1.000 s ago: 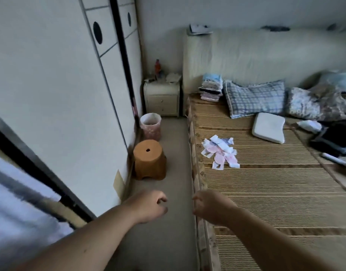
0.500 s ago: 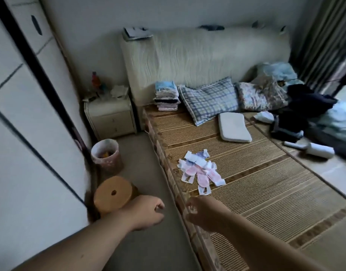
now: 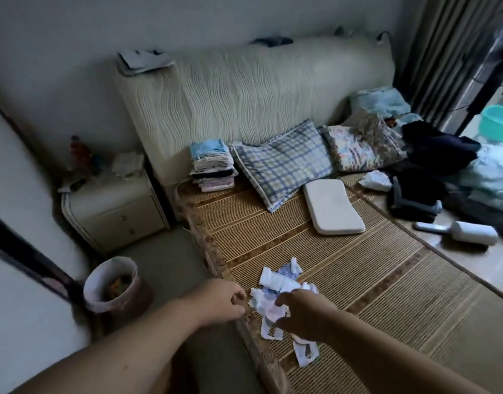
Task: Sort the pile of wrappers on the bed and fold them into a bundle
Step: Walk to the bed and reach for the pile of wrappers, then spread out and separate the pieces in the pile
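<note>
A small pile of white, pink and blue wrappers (image 3: 275, 282) lies on the woven bed mat (image 3: 358, 280), close to the bed's left edge. My right hand (image 3: 304, 314) hovers over the near part of the pile with loosely curled fingers and covers some of it; whether it touches a wrapper is unclear. My left hand (image 3: 219, 301) is at the bed's edge just left of the pile, fingers curled, nothing visible in it.
A lined waste bin (image 3: 113, 282) stands on the floor at the left, a bedside cabinet (image 3: 113, 211) behind it. At the headboard are folded clothes (image 3: 213, 166), a checked pillow (image 3: 281, 163) and a white pad (image 3: 334, 206). A lint roller (image 3: 460, 233) and dark clothing lie right.
The view has come closer to the bed and turned right. Both hands have reached forward: the right now sits over the wrappers, the left beside them.
</note>
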`<state>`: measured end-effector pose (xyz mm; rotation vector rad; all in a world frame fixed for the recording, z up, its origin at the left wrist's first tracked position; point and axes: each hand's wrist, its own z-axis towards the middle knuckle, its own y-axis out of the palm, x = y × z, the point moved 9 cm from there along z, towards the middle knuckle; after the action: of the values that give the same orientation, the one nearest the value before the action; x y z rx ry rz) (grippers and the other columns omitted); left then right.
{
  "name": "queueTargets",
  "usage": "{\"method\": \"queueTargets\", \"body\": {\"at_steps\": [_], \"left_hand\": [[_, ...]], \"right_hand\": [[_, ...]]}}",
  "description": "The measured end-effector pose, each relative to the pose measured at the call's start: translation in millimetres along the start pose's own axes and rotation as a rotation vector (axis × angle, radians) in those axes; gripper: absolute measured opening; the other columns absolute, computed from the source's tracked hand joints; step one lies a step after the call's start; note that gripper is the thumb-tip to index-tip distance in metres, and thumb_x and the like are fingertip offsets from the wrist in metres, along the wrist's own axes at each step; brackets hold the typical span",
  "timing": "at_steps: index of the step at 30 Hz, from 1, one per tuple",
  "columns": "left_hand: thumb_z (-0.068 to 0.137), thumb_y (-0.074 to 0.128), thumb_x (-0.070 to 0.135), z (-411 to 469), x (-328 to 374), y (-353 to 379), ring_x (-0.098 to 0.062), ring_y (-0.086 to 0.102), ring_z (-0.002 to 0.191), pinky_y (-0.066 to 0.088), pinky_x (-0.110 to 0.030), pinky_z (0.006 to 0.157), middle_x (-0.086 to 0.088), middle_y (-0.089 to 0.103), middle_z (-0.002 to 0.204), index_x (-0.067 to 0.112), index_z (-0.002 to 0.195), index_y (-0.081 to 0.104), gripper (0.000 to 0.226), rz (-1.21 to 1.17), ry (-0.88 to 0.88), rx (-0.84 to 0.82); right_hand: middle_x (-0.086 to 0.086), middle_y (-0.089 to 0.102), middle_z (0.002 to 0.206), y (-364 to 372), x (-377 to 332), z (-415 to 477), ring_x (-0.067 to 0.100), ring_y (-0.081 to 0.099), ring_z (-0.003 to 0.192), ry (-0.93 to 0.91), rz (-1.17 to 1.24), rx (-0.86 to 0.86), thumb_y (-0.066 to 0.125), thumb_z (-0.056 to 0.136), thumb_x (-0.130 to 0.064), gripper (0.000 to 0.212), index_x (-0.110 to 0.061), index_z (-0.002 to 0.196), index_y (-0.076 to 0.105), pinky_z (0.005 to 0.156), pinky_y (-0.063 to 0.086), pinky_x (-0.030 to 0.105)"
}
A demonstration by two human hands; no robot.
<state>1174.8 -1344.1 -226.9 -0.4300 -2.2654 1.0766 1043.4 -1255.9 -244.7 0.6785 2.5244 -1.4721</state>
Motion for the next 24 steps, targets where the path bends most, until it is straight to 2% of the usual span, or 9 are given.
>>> {"method": "queueTargets", "body": {"at_steps": [4, 8, 12, 15, 19, 24], "left_hand": [[0.08, 0.059, 0.039, 52.2, 25.1, -32.8, -0.016, 0.058, 0.108, 0.049, -0.031, 0.089, 0.0, 0.062, 0.123, 0.028, 0.125, 0.056, 0.046, 0.006, 0.063, 0.001], [0.08, 0.057, 0.041, 101.1, 54.0, -55.5, -0.015, 0.057, 0.109, 0.05, -0.033, 0.089, 0.004, 0.06, 0.126, 0.031, 0.126, 0.054, 0.047, 0.099, 0.166, -0.03], [0.08, 0.058, 0.042, 149.5, 76.8, -65.2, -0.012, 0.058, 0.107, 0.051, -0.032, 0.085, 0.006, 0.061, 0.125, 0.033, 0.124, 0.055, 0.045, 0.152, 0.277, -0.085], [0.079, 0.059, 0.044, 191.5, 89.1, -64.8, -0.01, 0.058, 0.106, 0.052, -0.033, 0.086, 0.008, 0.061, 0.124, 0.035, 0.122, 0.055, 0.044, 0.221, 0.375, -0.141], [0.079, 0.061, 0.043, 249.1, 94.7, -53.7, -0.003, 0.058, 0.095, 0.053, -0.029, 0.08, 0.012, 0.063, 0.117, 0.039, 0.115, 0.057, 0.037, 0.269, 0.505, -0.271], [0.078, 0.062, 0.044, 306.2, 84.1, -40.5, -0.005, 0.056, 0.104, 0.05, -0.028, 0.083, 0.014, 0.056, 0.127, 0.042, 0.124, 0.047, 0.047, 0.352, 0.694, -0.37]], "right_hand": [[0.0, 0.063, 0.119, -42.7, 23.3, 32.6, 0.017, 0.061, 0.103, 0.041, 0.046, 0.051, 0.06, 0.085, -0.041, 0.048, -0.028, 0.129, 0.048, 0.082, 0.051, 0.031], [0.0, 0.064, 0.116, -68.9, 55.2, 52.1, 0.017, 0.061, 0.099, 0.117, 0.082, 0.122, 0.061, 0.084, -0.04, 0.048, -0.027, 0.128, 0.049, 0.078, 0.051, 0.029], [0.0, 0.064, 0.117, -81.8, 86.2, 64.2, 0.018, 0.061, 0.101, 0.229, 0.15, 0.183, 0.061, 0.084, -0.039, 0.046, -0.029, 0.128, 0.05, 0.082, 0.053, 0.032], [-0.001, 0.063, 0.121, -85.4, 104.5, 79.9, 0.02, 0.06, 0.105, 0.334, 0.212, 0.242, 0.06, 0.084, -0.041, 0.047, -0.03, 0.129, 0.049, 0.085, 0.052, 0.034], [-0.001, 0.061, 0.123, -84.2, 120.1, 105.8, 0.021, 0.058, 0.107, 0.476, 0.31, 0.31, 0.059, 0.084, -0.041, 0.045, -0.03, 0.127, 0.051, 0.087, 0.051, 0.037], [-0.004, 0.059, 0.124, -52.9, 128.9, 125.6, 0.016, 0.056, 0.108, 0.756, 0.502, 0.422, 0.058, 0.083, -0.045, 0.046, -0.032, 0.126, 0.049, 0.09, 0.048, 0.036]]}}
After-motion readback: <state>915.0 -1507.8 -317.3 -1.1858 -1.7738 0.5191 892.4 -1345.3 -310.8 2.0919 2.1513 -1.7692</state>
